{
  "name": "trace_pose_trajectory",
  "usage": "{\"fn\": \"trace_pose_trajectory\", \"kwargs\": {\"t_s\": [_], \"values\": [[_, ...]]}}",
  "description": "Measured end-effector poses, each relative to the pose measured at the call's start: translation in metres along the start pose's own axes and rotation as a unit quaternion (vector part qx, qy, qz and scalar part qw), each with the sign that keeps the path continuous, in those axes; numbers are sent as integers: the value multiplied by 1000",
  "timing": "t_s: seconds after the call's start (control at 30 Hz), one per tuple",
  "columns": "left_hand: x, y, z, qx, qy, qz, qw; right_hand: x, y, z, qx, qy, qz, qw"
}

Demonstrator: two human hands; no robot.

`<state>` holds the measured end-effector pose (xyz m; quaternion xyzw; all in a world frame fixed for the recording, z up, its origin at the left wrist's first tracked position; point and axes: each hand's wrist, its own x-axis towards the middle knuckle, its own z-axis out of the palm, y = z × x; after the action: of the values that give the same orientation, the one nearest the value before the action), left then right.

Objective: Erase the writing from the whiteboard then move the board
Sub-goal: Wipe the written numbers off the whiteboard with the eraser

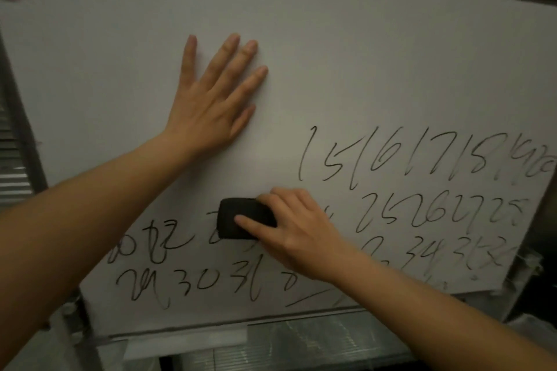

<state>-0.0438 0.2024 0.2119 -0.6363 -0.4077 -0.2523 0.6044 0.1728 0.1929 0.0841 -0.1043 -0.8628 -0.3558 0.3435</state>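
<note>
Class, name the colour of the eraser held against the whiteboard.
Black; the eraser shows best in the head view.

On the whiteboard [361, 54], the left hand [211, 102] lies above-left of the right hand [297, 229] and eraser [238, 218].

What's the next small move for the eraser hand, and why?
Probably sweep the black eraser, held in the right hand, rightward along its row. The whiteboard is bare above, the writing remains to the right and below, and the left hand lies flat on the board.
</note>
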Motion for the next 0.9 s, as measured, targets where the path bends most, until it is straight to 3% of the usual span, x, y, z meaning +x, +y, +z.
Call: {"fn": "trace_pose_trajectory", "kwargs": {"t_s": [0.2, 0.37, 0.6, 0.73, 0.9], "values": [[51, 49, 12, 18, 19, -4, 1000, -29, 105, -46, -76, 75, 38, 994], [57, 50, 12, 37, -6, -12, 999, -13, 157, -59, -133, 128, 59, 981], [54, 57, 13, 37, -23, -44, 998, -22, 144, -13, -103, 140, -45, 984], [50, 65, 12, 26, -24, -71, 997, -51, 119, 9, -78, 99, -122, 985], [43, 71, 9, 16, -29, -79, 996, -54, 121, 10, -79, 119, -123, 982]]}}
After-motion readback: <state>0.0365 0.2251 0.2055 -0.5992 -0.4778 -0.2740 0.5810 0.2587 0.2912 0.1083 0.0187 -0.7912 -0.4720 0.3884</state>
